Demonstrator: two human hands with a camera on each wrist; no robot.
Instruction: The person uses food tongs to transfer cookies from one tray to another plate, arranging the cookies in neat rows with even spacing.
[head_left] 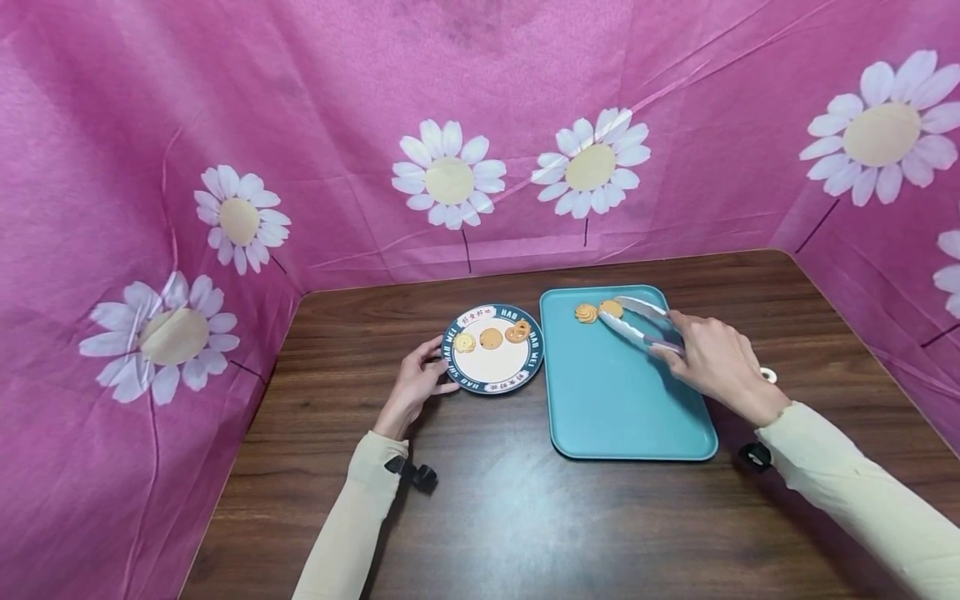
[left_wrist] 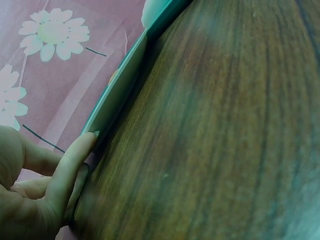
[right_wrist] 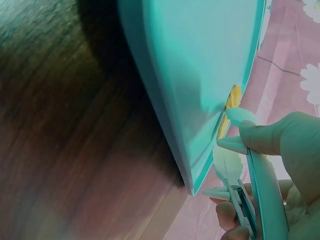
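Legibly — “HAO WEI” on plate (head_left: 491,368), cookies (head_left: 491,338); tongs (head_left: 636,335)

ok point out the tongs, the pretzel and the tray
Tongs (right_wrist: 267,200): right wrist view, broad side of the handle
Pretzel (head_left: 517,332): head view, middle of the twist
Tray (head_left: 621,396): head view, bare part of its floor

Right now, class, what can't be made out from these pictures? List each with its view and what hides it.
- Head view: the grip of the tongs, partly covered by the right hand.
- Left wrist view: most of the biscuits, hidden by the plate, seen from below.
- Right wrist view: part of the tray, cut off by the picture's top edge.
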